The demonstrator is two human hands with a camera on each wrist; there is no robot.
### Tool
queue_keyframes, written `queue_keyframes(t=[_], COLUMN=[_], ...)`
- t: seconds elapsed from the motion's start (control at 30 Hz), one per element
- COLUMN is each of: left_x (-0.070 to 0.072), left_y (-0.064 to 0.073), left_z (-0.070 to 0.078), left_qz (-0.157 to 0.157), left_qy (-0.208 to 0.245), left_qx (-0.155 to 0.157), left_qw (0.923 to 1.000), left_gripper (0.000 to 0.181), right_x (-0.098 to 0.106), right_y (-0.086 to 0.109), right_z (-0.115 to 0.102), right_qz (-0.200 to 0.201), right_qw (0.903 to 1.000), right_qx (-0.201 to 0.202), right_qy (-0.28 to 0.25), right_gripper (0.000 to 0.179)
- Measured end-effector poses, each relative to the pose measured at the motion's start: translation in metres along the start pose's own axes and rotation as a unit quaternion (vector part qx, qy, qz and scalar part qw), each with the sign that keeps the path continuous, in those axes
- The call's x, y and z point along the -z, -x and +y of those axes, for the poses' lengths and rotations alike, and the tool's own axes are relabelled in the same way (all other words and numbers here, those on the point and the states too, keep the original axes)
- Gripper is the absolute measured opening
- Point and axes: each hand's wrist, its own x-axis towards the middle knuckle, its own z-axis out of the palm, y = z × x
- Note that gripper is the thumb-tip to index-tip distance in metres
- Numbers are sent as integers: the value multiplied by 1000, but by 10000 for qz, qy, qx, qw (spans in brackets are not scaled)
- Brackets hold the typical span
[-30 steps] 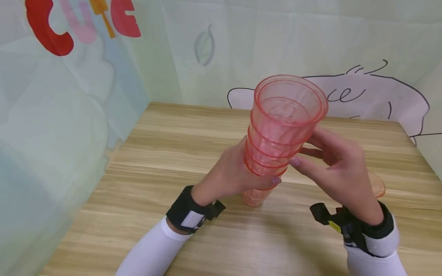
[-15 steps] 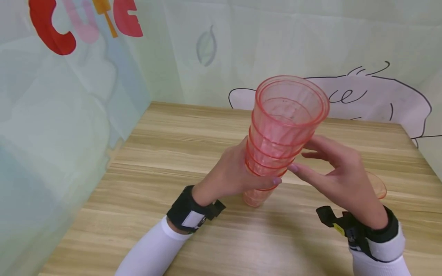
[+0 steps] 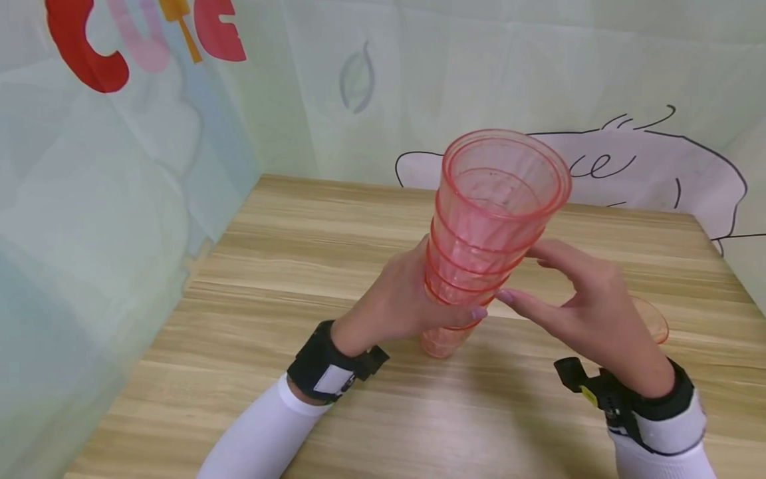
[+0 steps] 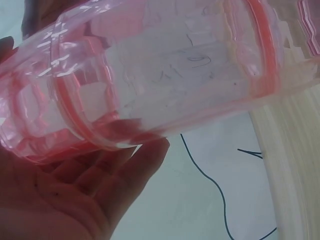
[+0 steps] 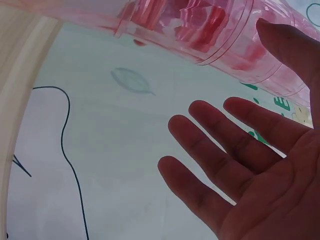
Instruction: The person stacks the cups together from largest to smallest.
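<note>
A tall stack of clear pink plastic cups [image 3: 479, 256] leans in the middle of the head view, mouths up and tipped to the right. Around its lower part my left hand [image 3: 397, 299] is wrapped, the thumb lying across the front. On the other side is my right hand [image 3: 589, 309], its thumb tip right at the cup wall. From the right wrist camera, its fingers [image 5: 215, 160] appear spread and extended, with a gap between them and the stack. Nested cup rims show as several red rings along the stack [image 4: 170, 70].
A clear orange-rimmed round item [image 3: 653, 322] lies on the wooden table [image 3: 251, 266], partly hidden behind my right hand. Printed fabric [image 3: 467, 66] stands along the table's back and left edges.
My right hand has drawn slightly right and down from the stack, its thumb and fingers loosening. My left hand and the stack stay almost still.
</note>
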Motion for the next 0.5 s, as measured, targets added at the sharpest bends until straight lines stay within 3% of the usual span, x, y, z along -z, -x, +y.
queue_keyframes(t=[0.27, 0.5], left_x=[-1, -1], left_y=[-1, -2], left_z=[-1, -1], left_qz=[-15, 41], left_qy=[58, -103], left_qx=[-43, -124], left_qw=[10000, 9999], left_gripper=[65, 66], right_x=[-1, 3], right_y=[7, 15], right_z=[10, 16], right_qz=[-325, -499], right_qw=[9983, 9940], right_qx=[29, -423], right_qy=[475, 879], right_gripper=[69, 70])
